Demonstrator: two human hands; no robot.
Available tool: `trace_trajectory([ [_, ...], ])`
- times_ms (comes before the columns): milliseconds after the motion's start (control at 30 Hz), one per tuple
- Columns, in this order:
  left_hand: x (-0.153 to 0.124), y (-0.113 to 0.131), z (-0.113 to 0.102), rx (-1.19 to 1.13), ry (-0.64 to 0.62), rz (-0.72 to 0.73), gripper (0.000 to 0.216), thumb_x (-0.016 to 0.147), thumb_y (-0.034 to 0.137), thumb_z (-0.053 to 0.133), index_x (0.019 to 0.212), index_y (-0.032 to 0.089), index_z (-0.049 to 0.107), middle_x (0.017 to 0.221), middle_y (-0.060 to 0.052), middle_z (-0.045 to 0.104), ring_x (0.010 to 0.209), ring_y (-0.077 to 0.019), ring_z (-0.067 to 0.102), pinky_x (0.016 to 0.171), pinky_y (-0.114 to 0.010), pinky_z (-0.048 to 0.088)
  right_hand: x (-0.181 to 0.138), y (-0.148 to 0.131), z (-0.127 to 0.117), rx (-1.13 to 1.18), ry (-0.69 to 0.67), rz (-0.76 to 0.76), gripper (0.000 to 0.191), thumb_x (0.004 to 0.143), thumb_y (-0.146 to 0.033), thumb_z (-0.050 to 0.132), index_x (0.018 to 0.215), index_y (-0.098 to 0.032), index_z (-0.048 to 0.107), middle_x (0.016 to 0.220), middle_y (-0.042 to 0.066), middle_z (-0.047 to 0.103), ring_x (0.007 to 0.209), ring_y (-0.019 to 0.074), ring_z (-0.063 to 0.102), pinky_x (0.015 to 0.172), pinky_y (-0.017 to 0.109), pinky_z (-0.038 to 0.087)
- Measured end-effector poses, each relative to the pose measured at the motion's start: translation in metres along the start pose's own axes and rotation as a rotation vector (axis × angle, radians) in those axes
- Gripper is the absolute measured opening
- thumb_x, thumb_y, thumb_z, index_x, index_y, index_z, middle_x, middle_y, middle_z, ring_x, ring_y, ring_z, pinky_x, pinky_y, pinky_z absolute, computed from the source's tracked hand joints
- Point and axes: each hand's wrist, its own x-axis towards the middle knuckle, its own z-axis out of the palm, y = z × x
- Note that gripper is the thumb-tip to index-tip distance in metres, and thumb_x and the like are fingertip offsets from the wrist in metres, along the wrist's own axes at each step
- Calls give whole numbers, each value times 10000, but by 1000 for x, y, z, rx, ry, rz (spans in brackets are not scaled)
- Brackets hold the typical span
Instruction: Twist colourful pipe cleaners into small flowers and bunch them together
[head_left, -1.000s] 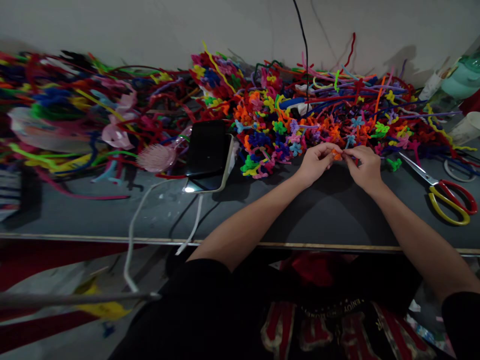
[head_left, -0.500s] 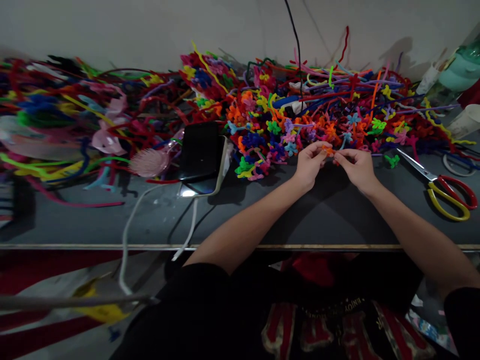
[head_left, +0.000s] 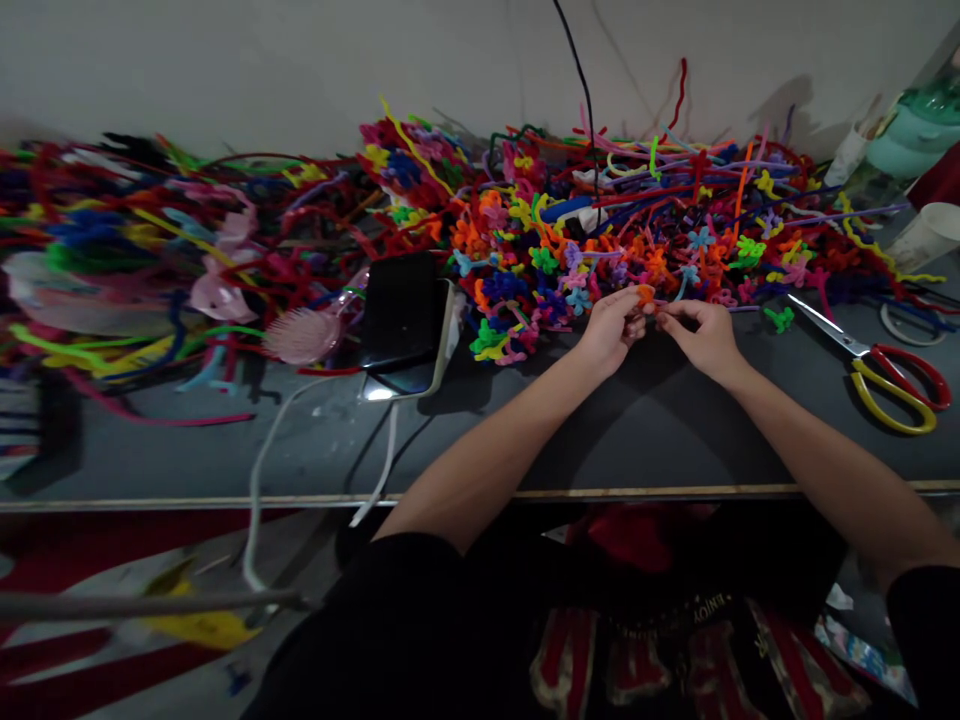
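Observation:
Between my hands is a small orange pipe cleaner piece (head_left: 646,294), partly hidden by fingers. My left hand (head_left: 611,325) is closed, pinching it between thumb and fingertips. My right hand (head_left: 703,333) is closed too, its thumb and forefinger pinched at the right side of the same piece, where the exact contact is too small to make out. Just beyond both hands lies a heap of colourful pipe cleaner flowers (head_left: 570,265). A green pipe cleaner flower (head_left: 778,320) lies alone to the right of my right hand.
Scissors (head_left: 862,360) with red and yellow handles lie at the right. Left of my arms are a black phone (head_left: 397,310) on another device, a white cable (head_left: 259,480) and a pink hairbrush (head_left: 304,335). A paper cup (head_left: 928,240) stands far right. Loose pipe cleaners (head_left: 300,190) line the wall.
My fingers have shifted on the orange piece, and its orange end now stands up above my left fingertips. My right hand has moved slightly left and down. The whole view has shifted a little.

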Motion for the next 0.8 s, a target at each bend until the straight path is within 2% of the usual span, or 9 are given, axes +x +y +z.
trace_trajectory([
  [67,2,3,-2,6,20,4,62,824,171,534,771,178,565,617,35,543,394,-18,333,396,-185,267,-1,-1,-2,-85,67,-45,185,814,-339,681,924,-212,756,922,63,765,881,214,701,868,399,544],
  [167,4,4,-5,88,63,51,85,837,153,501,798,186,569,634,26,585,412,-29,392,392,-174,272,-2,-5,-5,-218,178,-121,285,799,-336,707,1068,-242,719,1088,62,746,1052,239,653,958,437,512],
  [233,5,1,-4,156,53,84,102,844,140,482,798,189,559,635,25,599,424,-39,426,403,-174,303,-2,-6,-6,-236,194,-137,324,809,-357,701,1115,-252,694,1136,61,734,1089,244,632,967,440,505],
  [367,3,-11,2,238,-25,128,84,849,114,508,866,186,549,616,45,573,433,-46,464,449,-183,379,-1,-5,-7,-226,178,-184,277,826,-301,662,1096,-247,694,1089,60,743,1057,237,641,966,433,494],
  [467,0,-16,4,304,-16,163,227,844,121,578,1052,196,526,625,59,584,436,-62,499,463,-197,403,0,-3,-7,-248,165,-208,217,802,-232,641,1003,-239,723,1012,56,755,1003,238,654,951,439,494],
  [533,-1,-16,3,356,-13,193,310,828,129,625,1109,196,512,659,55,601,455,-69,523,472,-204,411,1,-2,-7,-258,159,-189,207,784,-222,640,970,-233,731,995,53,758,992,240,659,935,441,500],
  [700,-2,-14,-1,432,36,286,328,803,146,678,1099,186,544,634,63,590,499,-73,536,522,-212,426,1,-3,-7,-231,127,-200,269,756,-206,645,1009,-218,733,1012,56,756,970,228,670,887,417,531],
  [800,-1,-16,-2,413,36,336,299,804,179,701,1071,185,565,605,68,573,520,-74,540,549,-210,432,0,-4,-7,-213,84,-214,245,782,-227,648,1008,-226,742,990,52,756,929,218,681,860,403,544],
])
